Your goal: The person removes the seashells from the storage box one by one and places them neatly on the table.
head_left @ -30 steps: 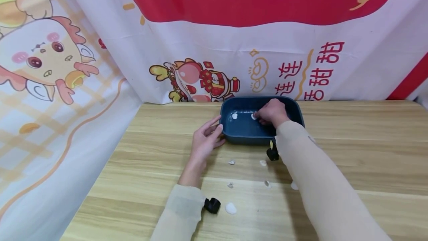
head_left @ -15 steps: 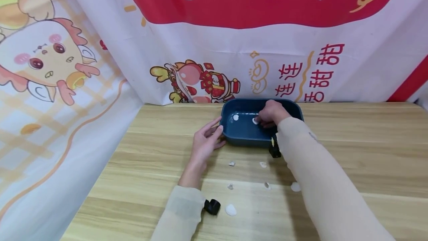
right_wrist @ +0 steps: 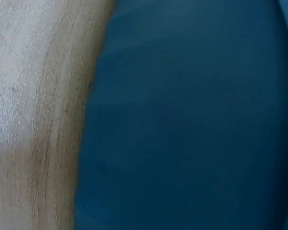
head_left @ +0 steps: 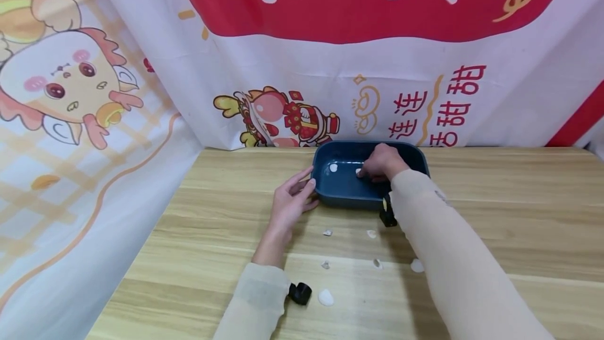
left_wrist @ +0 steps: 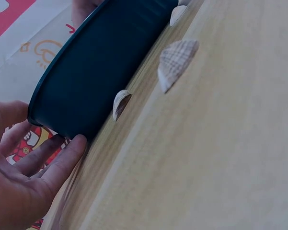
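A dark blue rectangular basin (head_left: pixel 349 202) stands on the wooden table against the hanging cloth. My left hand (head_left: pixel 289 201) rests at its left end; in the left wrist view the thumb meets the rim and extended fingertips touch the lower wall. My right hand (head_left: pixel 383 161) reaches inside, thumb and index finger pinching a small white seashell (head_left: pixel 358 171) low over the basin floor. To its left lies another white seashell (head_left: pixel 333 168) in the basin. The right wrist view shows only the basin's outer wall (right_wrist: pixel 182 120) and tabletop; the right hand is hidden there.
Several seashells lie on the table before the basin, including a large white one (head_left: pixel 325 297), a small one (head_left: pixel 327 233) and one beside the right sleeve (head_left: pixel 417 265). A ribbed shell (left_wrist: pixel 177 62) shows large in the left wrist view. Printed cloth (head_left: pixel 283 67) hangs behind.
The head view has shifted slightly, so the scene sits a little lower. My right hand stays at nearly the same spot in the basin with the seashell; the left hand keeps its place.
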Demonstrator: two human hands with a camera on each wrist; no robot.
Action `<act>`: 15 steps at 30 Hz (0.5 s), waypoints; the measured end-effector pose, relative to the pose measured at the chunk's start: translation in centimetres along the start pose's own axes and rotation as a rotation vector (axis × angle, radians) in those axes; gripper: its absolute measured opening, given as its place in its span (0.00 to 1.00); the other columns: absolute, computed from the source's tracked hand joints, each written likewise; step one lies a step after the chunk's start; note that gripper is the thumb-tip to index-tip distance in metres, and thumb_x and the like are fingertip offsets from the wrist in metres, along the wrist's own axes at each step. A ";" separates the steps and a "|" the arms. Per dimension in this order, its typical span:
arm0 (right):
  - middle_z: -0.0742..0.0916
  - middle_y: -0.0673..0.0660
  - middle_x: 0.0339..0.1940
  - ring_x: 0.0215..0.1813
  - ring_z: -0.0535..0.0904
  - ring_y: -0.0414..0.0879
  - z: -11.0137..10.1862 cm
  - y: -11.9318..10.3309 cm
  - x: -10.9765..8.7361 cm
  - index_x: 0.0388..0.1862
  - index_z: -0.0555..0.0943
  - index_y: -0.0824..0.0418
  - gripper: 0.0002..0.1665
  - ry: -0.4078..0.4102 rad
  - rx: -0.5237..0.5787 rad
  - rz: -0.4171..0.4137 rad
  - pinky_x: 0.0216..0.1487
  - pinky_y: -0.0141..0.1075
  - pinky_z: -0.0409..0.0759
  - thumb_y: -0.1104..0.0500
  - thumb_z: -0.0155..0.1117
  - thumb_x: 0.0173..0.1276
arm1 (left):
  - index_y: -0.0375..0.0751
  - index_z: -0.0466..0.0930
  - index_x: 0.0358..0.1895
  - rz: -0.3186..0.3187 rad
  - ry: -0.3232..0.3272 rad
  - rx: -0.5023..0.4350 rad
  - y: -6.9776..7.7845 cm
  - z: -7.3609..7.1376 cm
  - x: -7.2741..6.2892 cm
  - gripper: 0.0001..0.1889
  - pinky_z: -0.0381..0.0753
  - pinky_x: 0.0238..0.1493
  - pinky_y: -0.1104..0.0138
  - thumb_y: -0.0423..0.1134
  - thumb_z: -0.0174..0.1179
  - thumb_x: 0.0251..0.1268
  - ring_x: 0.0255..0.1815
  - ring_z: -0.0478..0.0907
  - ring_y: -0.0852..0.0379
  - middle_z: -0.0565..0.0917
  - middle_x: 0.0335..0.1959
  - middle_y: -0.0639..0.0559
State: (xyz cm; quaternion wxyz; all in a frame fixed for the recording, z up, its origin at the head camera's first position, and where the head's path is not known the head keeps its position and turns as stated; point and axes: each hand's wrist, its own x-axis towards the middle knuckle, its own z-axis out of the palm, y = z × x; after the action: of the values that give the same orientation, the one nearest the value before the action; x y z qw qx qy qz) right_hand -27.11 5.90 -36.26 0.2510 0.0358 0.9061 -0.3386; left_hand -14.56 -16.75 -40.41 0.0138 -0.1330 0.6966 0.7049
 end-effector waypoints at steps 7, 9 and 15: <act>0.86 0.58 0.40 0.43 0.85 0.50 -0.2 0.3 -0.7 0.46 0.85 0.62 0.10 -0.009 0.029 -0.034 0.52 0.39 0.92 0.56 0.73 0.76 | 0.68 0.85 0.67 0.008 0.000 -0.006 -0.2 0.1 0.0 0.18 0.93 0.59 0.56 0.44 0.66 0.79 0.63 0.87 0.50 0.85 0.68 0.47; 0.86 0.59 0.45 0.44 0.85 0.50 -0.2 0.5 -0.7 0.49 0.85 0.63 0.11 -0.009 0.042 -0.043 0.54 0.39 0.92 0.57 0.73 0.76 | 0.67 0.85 0.67 0.010 0.001 -0.009 -0.2 0.1 0.0 0.19 0.92 0.60 0.55 0.44 0.66 0.79 0.63 0.87 0.49 0.85 0.68 0.47; 0.88 0.61 0.50 0.46 0.86 0.51 -0.4 0.8 -0.8 0.52 0.87 0.64 0.13 0.001 0.047 -0.050 0.57 0.41 0.91 0.57 0.72 0.76 | 0.68 0.85 0.67 0.002 0.007 -0.003 0.0 0.1 -0.2 0.18 0.92 0.60 0.55 0.44 0.65 0.80 0.64 0.86 0.49 0.85 0.69 0.48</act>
State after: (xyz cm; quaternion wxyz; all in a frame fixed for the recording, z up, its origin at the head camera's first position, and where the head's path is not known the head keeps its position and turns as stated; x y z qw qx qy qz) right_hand -26.42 6.84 -36.05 0.2412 0.0193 0.8987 -0.3657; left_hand -14.42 -16.64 -40.37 0.0104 -0.1350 0.6958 0.7053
